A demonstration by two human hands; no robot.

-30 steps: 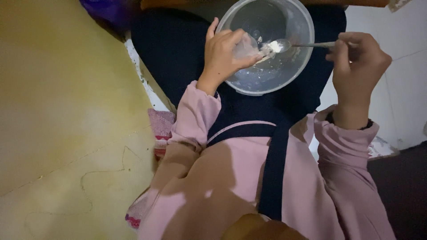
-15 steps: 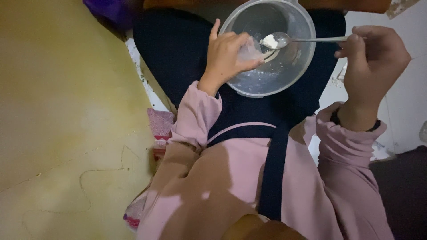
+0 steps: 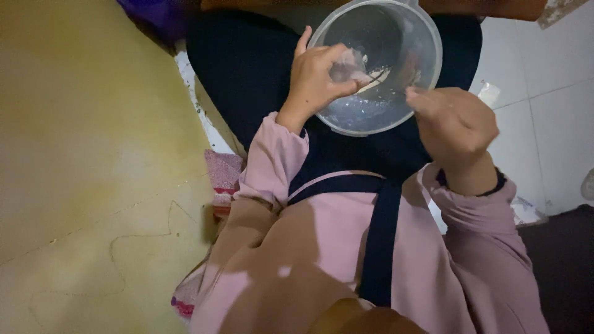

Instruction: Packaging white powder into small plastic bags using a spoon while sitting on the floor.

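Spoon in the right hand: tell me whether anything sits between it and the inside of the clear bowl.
Nothing visible blocks it. The right hand holds the spoon with its tip already inside the clear bowl. The left hand grips the near rim, pinching a small clear piece beside the spoon's tip, not across its path.

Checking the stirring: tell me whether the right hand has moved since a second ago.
Yes. The right hand has come in from beyond the bowl's right rim to its near edge.
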